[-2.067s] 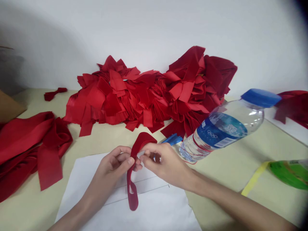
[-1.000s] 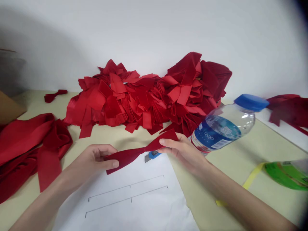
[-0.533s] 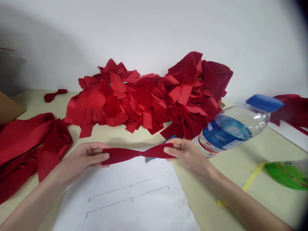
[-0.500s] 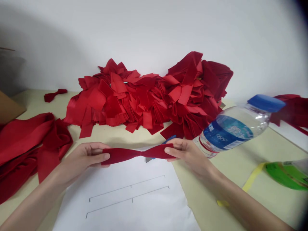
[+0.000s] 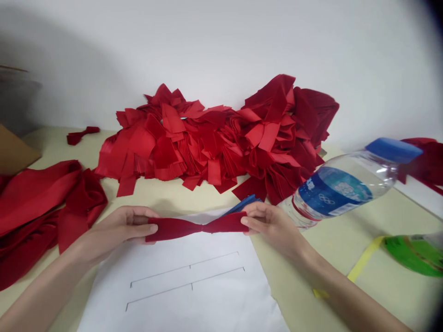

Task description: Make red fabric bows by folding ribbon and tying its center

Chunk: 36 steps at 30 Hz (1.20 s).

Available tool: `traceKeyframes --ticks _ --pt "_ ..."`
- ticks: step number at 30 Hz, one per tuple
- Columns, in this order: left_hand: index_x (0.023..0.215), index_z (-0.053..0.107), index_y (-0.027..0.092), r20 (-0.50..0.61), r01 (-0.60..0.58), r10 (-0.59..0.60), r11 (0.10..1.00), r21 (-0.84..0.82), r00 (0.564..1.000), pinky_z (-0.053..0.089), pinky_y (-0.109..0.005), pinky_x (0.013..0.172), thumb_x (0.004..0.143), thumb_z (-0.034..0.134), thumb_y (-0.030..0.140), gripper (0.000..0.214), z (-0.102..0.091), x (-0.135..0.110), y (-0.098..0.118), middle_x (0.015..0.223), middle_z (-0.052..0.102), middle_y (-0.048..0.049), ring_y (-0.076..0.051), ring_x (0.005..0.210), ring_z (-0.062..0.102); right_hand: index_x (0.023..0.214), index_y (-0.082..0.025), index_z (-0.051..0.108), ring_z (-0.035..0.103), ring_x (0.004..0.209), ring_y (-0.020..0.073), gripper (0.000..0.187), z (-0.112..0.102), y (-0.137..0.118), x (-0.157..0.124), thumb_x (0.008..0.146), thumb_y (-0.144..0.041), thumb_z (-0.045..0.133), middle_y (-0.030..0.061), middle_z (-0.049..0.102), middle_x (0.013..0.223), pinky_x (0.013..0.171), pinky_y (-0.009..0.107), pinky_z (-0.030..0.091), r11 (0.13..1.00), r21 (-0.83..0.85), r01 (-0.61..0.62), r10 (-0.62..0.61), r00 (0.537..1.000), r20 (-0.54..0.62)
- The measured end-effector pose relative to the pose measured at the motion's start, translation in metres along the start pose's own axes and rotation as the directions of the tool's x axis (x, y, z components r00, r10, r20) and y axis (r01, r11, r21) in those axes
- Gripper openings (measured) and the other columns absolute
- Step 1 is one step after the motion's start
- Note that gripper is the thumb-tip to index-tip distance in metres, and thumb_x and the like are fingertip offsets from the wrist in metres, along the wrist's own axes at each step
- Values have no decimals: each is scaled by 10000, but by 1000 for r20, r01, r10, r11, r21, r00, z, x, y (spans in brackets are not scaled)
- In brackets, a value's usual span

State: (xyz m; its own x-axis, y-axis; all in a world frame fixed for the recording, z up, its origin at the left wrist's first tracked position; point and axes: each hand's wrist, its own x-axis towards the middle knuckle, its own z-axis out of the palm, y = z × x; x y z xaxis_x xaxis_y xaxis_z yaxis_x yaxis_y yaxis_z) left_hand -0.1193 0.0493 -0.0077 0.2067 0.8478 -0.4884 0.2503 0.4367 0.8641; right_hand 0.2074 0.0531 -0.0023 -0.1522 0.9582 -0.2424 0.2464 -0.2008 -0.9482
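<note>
— What do the hands have?

— A red velvet strip [image 5: 194, 226], pinched narrow at its middle like a bow and pulled straight between them. The left hand [image 5: 117, 226] has one end, the right hand [image 5: 270, 226] the other.

— And the grip?

— Closed on both sides, each hand pinching its end of the strip.

— Where's the strip?

— Held in the air over the far edge of a white paper sheet [image 5: 194, 295] marked with two thin drawn lines. A blue object [image 5: 242, 206] shows just behind it, partly hidden.

— What's by the right hand?

— A clear plastic water bottle [image 5: 339, 193] with a blue cap, tilted, just beside it. Farther right on the worktop [image 5: 294, 286] sit a green roll [image 5: 415, 253] and a yellow strip [image 5: 363, 265].

— Beyond that?

— A big heap of cut red fabric pieces [image 5: 207, 147] against the white wall [image 5: 221, 41]. Loose red cloth [image 5: 34, 207] lies to the left, with a small red bow [image 5: 81, 136] behind it.
</note>
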Motion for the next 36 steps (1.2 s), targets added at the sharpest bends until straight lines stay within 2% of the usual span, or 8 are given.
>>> traceKeyframes --ticks 6,10,12,18,23,28,36 --pt "815 639 174 34 6 -7 1000 29 999 492 -226 587 680 714 280 187 0 -2 0 697 693 -14 -129 613 618 717 -159 527 590 524 102 230 1 2 -3 693 -337 669 -22 573 609 512 212 481 996 -69 47 -48 999 -10" --pt "773 627 185 21 -6 5 999 39 1000 506 -242 582 681 705 278 153 1 -7 3 666 685 -10 -140 596 625 709 -163 521 588 540 109 208 2 -1 -5 717 -326 650 -11 576 624 527 223 467 987 -123 106 -111 994 -27" --pt "761 627 187 50 4 -7 998 56 999 515 -247 596 685 701 279 141 2 -9 5 688 689 -16 -148 619 634 712 -171 512 586 549 112 208 3 -2 -5 727 -335 639 -15 564 626 542 231 464 982 -145 120 -123 992 -9" --pt "841 667 221 152 65 -89 986 156 984 528 -252 667 698 684 268 152 2 -17 9 720 654 13 -151 682 639 781 -184 506 571 565 113 183 2 6 -8 750 -339 598 -34 528 628 536 232 467 983 -166 82 -69 994 88" --pt "800 648 214 230 40 -106 960 277 967 486 -232 607 735 640 272 87 -2 -22 10 651 651 13 -140 605 609 840 -178 528 563 588 120 182 6 13 -11 753 -323 594 -28 519 658 549 244 485 982 -173 74 -50 989 137" --pt "744 612 209 227 9 -95 936 352 969 446 -209 581 714 637 219 40 -11 -23 3 622 662 23 -131 594 595 806 -188 531 511 530 106 116 17 12 -16 756 -280 579 -40 497 621 518 234 418 954 -285 93 -69 993 92" --pt "699 593 209 172 6 -102 875 485 980 421 -216 533 688 619 257 56 -14 -22 -1 576 660 24 -157 587 607 786 -209 539 477 525 114 73 26 12 -18 777 -274 572 -34 526 611 510 246 377 862 -487 140 -126 990 62"
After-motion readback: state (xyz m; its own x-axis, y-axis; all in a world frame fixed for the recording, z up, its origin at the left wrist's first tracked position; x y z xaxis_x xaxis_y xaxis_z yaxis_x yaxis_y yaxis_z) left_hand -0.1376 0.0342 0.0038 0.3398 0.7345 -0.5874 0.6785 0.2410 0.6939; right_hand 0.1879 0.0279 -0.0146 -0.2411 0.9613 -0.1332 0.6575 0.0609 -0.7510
